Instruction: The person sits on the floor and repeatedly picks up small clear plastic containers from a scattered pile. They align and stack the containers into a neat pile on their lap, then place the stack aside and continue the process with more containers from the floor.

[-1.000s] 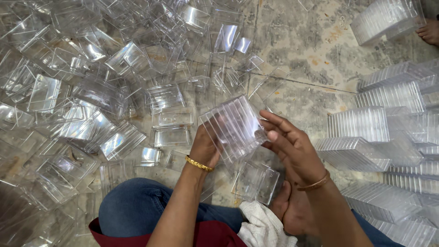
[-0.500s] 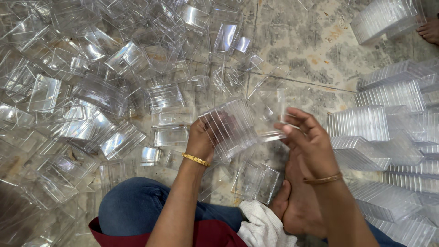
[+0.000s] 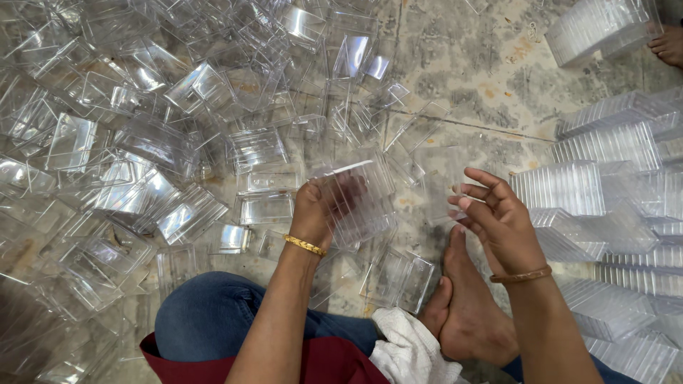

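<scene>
My left hand grips a stack of clear plastic box parts, held up above the stone floor in front of my knee. My right hand hovers just to the right of it, fingers spread. A single clear piece blurs in front of those fingers; whether they touch it I cannot tell. Both wrists wear gold bangles. My bare foot rests on the floor below the right hand.
A big heap of loose clear plastic boxes covers the floor to the left and ahead. Neat ribbed stacks of nested boxes line the right side. Another person's foot shows at the top right. A white cloth lies by my leg.
My right hand has come off the stack and moved right, fingers opening. The left hand keeps the stack and has tilted it a little.
</scene>
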